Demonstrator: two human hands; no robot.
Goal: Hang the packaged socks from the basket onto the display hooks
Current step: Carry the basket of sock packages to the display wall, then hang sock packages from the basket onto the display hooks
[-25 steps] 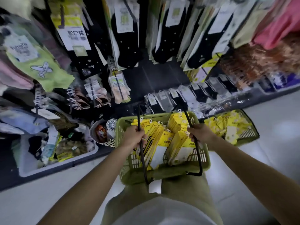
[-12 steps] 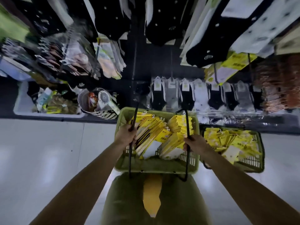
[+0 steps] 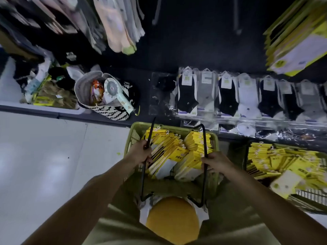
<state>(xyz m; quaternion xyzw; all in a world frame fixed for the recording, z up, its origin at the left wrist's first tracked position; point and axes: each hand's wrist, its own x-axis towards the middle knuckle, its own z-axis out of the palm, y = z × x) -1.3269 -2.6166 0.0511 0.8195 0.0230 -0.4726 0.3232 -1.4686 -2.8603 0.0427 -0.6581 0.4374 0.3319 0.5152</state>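
a pale floor (image 3: 44, 156) runs along the foot of a dark display wall (image 3: 194, 50). at the left a white tray (image 3: 8, 89) holds mixed goods, and just beside it a striped bag (image 3: 109, 113) holds a small hand fan (image 3: 115, 91). pale socks (image 3: 120, 32) hang at the top left, yellow packs (image 3: 297, 41) hang at the top right, and two thin hooks (image 3: 236, 18), blurred, stick out of the wall between them. a low row of black, grey and white socks in clear packs (image 3: 230, 96) lies right behind the green basket (image 3: 136, 137), and a second basket (image 3: 307, 197) of yellow packs stands close on its right. the green basket sits low in front of the person, between the knees, above a round yellow thing (image 3: 173, 218). the left hand (image 3: 139, 153) grips the left black handle (image 3: 142, 179) and the right hand (image 3: 216, 161) grips the right black handle (image 3: 204, 138), fingers curled round each. the packaged socks (image 3: 177, 151) fill the basket: flat yellow cards with white hooks on top, leaning in two slanted stacks, some showing a white sock face.
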